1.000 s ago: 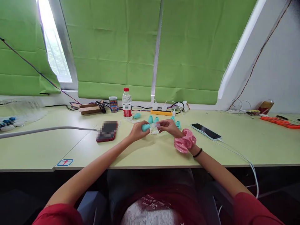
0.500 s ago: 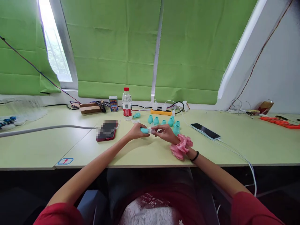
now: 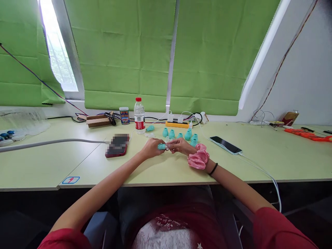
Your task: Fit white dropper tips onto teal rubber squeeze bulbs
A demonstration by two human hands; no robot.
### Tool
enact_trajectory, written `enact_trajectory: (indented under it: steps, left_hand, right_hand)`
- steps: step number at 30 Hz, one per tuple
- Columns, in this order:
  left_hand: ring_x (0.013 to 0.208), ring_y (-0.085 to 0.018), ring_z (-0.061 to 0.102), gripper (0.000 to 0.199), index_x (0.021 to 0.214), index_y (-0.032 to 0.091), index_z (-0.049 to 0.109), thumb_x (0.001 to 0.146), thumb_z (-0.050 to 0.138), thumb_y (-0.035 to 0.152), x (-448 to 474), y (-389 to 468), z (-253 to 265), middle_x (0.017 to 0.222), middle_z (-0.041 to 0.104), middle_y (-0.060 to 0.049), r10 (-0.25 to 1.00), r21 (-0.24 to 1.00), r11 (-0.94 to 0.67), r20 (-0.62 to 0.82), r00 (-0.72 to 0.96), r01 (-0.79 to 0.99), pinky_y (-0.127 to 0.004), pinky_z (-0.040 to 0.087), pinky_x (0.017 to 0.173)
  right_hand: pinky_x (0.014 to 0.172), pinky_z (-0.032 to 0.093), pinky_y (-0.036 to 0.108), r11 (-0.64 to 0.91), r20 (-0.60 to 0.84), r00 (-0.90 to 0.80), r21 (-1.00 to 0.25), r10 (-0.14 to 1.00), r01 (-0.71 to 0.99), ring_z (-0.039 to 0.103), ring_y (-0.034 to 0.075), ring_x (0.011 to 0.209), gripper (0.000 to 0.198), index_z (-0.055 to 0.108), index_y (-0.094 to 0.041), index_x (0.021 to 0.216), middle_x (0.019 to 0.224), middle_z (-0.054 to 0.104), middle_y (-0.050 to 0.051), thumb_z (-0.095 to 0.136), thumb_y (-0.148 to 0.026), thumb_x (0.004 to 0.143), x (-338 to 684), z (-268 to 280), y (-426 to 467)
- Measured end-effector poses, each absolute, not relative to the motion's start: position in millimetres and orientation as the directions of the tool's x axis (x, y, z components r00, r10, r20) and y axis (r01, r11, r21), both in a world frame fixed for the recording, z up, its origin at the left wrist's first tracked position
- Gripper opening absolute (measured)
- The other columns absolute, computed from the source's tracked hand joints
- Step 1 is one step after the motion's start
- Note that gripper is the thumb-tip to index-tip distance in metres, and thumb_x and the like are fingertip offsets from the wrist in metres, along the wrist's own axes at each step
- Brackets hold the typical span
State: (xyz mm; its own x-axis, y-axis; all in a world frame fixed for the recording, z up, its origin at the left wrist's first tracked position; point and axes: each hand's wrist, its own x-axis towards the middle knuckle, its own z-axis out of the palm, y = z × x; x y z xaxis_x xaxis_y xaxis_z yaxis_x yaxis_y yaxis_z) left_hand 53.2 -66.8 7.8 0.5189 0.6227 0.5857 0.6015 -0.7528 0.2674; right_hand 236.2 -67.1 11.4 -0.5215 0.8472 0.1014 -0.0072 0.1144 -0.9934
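Note:
My left hand [image 3: 151, 148] is closed around a small teal rubber bulb [image 3: 161, 146], held sideways just above the table. At the bulb's right end is a small clear plastic piece [image 3: 167, 147], pinched between the fingertips of my right hand [image 3: 182, 146]. Bulb and clear piece meet or nearly meet; the fingers hide the exact join. Beyond my hands, several similar teal bulbs [image 3: 171, 134] stand on the table. Another teal bulb [image 3: 150, 128] lies on its side near the bottle, with small clear pieces [image 3: 150, 135] in front of it.
A red-capped water bottle [image 3: 139, 117], a printed can [image 3: 124, 116] and a cardboard box [image 3: 98, 120] stand at the back. An orange power strip [image 3: 177, 124] lies by the wall. Phones lie left [image 3: 117, 145] and right [image 3: 225, 145], with cables attached. The table's front edge [image 3: 166, 185] is near me.
Both hands stay together at nearly the same spot. The right fingertips have shifted slightly around the clear piece, and less of it shows now. The view has moved a little.

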Motion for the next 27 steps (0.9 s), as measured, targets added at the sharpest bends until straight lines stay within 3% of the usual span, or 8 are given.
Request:
enact_trajectory:
  steps: [4,7,9,12,17,21,24,27]
  left_hand:
    - [0.068,-0.017,0.057,0.032,0.088,0.014,0.065,0.063,0.058,0.031,55.2,-66.4,16.4,0.080,0.066,-0.005,0.694,0.488,-0.714,0.591,0.411,0.502,-0.025,0.041,0.066]
    - [0.070,-0.017,0.057,0.039,0.093,0.013,0.064,0.062,0.060,0.036,50.9,-63.6,19.6,0.081,0.065,-0.004,0.742,0.612,-0.670,0.568,0.356,0.421,-0.024,0.042,0.064]
    - [0.058,-0.014,0.054,0.040,0.091,0.012,0.065,0.062,0.059,0.040,46.8,-62.0,19.9,0.066,0.063,-0.002,0.785,0.672,-0.619,0.521,0.335,0.407,-0.022,0.041,0.053]
    - [0.043,-0.009,0.045,0.037,0.079,0.012,0.065,0.064,0.057,0.044,43.1,-60.1,19.0,0.048,0.053,0.001,0.825,0.723,-0.562,0.456,0.333,0.403,-0.019,0.034,0.043]
    - [0.046,-0.009,0.046,0.034,0.075,0.011,0.065,0.058,0.061,0.041,44.2,-56.5,17.4,0.055,0.055,0.000,0.836,0.755,-0.532,0.399,0.375,0.384,-0.019,0.036,0.044]
    - [0.043,-0.007,0.043,0.037,0.081,0.011,0.065,0.056,0.063,0.038,44.3,-56.9,17.8,0.056,0.054,0.000,0.829,0.788,-0.514,0.352,0.435,0.341,-0.020,0.034,0.042]
    - [0.042,-0.007,0.041,0.033,0.074,0.011,0.064,0.058,0.062,0.040,43.3,-60.9,20.2,0.051,0.051,0.002,0.820,0.796,-0.519,0.360,0.445,0.312,-0.019,0.031,0.040]
    - [0.040,-0.006,0.039,0.031,0.062,0.011,0.061,0.060,0.060,0.042,42.9,-65.9,23.5,0.045,0.046,0.003,0.815,0.790,-0.523,0.352,0.460,0.321,-0.019,0.029,0.040]
  right_hand:
    - [0.052,0.047,0.025,0.276,0.246,-0.400,-0.961,0.883,0.017,0.053,0.009,0.052,0.036,0.064,-0.012,0.078,0.070,0.062,0.006,0.060,-0.044,0.065,242.5,16.9,-59.9]
    - [0.052,0.044,0.026,0.492,0.460,-0.175,-0.807,0.870,0.326,0.048,0.009,0.048,0.036,0.064,-0.011,0.081,0.064,0.059,0.005,0.052,-0.043,0.071,248.0,13.2,-53.1]
    - [0.058,0.043,0.027,0.583,0.575,-0.237,-0.545,0.783,0.603,0.047,0.010,0.052,0.030,0.065,-0.011,0.084,0.063,0.057,0.004,0.057,-0.035,0.068,248.8,6.3,-50.6]
    - [0.066,0.041,0.029,0.608,0.529,-0.444,-0.181,0.723,0.773,0.050,0.015,0.069,0.035,0.061,-0.016,0.099,0.077,0.054,0.006,0.059,-0.030,0.067,243.4,-5.8,-50.5]
    - [0.074,0.040,0.031,0.579,0.447,-0.518,-0.001,0.730,0.815,0.048,0.019,0.086,0.021,0.060,-0.015,0.091,0.090,0.049,0.009,0.049,-0.024,0.077,234.0,-17.3,-49.0]
    - [0.069,0.040,0.029,0.604,0.557,-0.450,-0.121,0.698,0.788,0.050,0.017,0.076,0.015,0.058,-0.014,0.084,0.077,0.054,0.007,0.049,-0.024,0.077,237.1,-11.1,-47.3]
    - [0.057,0.040,0.025,0.649,0.637,-0.284,-0.460,0.717,0.607,0.048,0.012,0.058,0.020,0.054,-0.014,0.082,0.063,0.053,0.002,0.050,-0.032,0.075,240.2,-0.6,-49.9]
    - [0.046,0.037,0.021,0.619,0.560,-0.270,-0.740,0.783,0.262,0.045,0.008,0.049,0.027,0.051,-0.014,0.081,0.060,0.053,0.000,0.052,-0.040,0.073,240.9,8.2,-55.4]
